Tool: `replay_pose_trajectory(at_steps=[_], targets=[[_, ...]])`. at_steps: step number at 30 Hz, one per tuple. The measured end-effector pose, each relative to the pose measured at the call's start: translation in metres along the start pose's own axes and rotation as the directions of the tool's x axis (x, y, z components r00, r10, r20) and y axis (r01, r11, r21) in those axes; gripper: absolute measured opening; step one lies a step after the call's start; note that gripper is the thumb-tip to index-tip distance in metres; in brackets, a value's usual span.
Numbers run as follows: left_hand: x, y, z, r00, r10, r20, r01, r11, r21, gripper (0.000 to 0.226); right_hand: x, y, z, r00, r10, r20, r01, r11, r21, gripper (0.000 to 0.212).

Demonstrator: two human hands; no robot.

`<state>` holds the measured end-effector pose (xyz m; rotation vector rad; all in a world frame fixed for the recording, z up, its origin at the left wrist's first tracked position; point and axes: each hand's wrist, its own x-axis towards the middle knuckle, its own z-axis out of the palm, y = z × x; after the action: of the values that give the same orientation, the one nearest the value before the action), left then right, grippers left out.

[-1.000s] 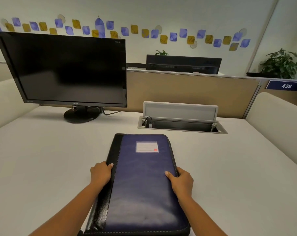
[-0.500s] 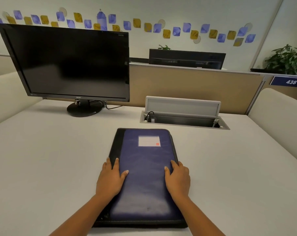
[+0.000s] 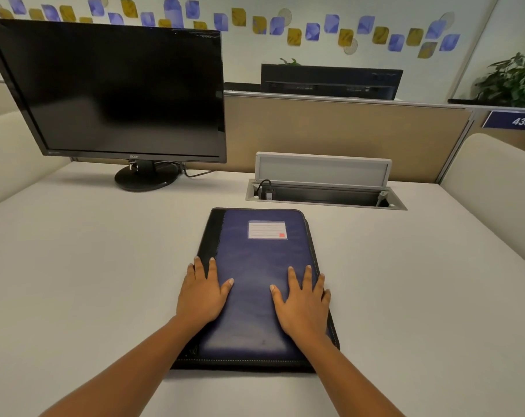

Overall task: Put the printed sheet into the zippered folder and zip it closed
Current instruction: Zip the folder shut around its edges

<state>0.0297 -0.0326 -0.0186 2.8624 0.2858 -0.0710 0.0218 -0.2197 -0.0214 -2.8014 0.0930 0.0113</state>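
A closed zippered folder (image 3: 255,266), blue with a black spine and a white label near its far end, lies flat on the white desk (image 3: 89,266) in front of me. My left hand (image 3: 202,291) lies flat with straight fingers on its left side, over the black spine. My right hand (image 3: 303,299) lies flat with spread fingers on its right side, near the zipper edge. No printed sheet is in view.
A black monitor (image 3: 113,91) stands on its round base at the back left. An open cable hatch (image 3: 324,195) with a raised lid sits in the desk just beyond the folder. Beige partitions bound the desk at the back and right.
Both hands went from gripping the folder's side edges to lying flat on its cover. The folder slid away from me onto the desk.
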Motion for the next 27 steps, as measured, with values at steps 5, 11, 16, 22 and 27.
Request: replay_pose_trajectory(at_steps=[5, 11, 16, 22, 27], targets=[[0.011, 0.007, 0.002, 1.0, 0.009, -0.005, -0.009, 1.0, -0.004, 0.072, 0.01, 0.003, -0.002, 1.0, 0.006, -0.012, -0.006, 1.0, -0.009, 0.065], [0.024, 0.01, 0.004, 0.999, 0.026, 0.019, -0.025, 0.999, -0.022, 0.074, 0.021, 0.006, -0.004, 1.0, 0.012, -0.016, -0.013, 1.0, -0.015, 0.065], [0.027, 0.01, 0.003, 0.999, 0.035, 0.013, -0.034, 0.999, -0.042, 0.074, 0.026, 0.006, -0.004, 1.0, 0.018, -0.026, -0.019, 1.0, -0.02, 0.065], [0.014, 0.013, 0.005, 0.997, 0.054, -0.062, -0.054, 0.999, -0.001, 0.07, 0.023, 0.007, -0.005, 0.999, -0.021, -0.027, 0.021, 1.0, -0.017, 0.064], [-0.004, 0.018, 0.01, 0.993, 0.104, -0.06, -0.1, 0.993, 0.065, 0.068, 0.016, 0.005, -0.005, 0.997, -0.071, -0.015, 0.071, 0.997, -0.035, 0.066]])
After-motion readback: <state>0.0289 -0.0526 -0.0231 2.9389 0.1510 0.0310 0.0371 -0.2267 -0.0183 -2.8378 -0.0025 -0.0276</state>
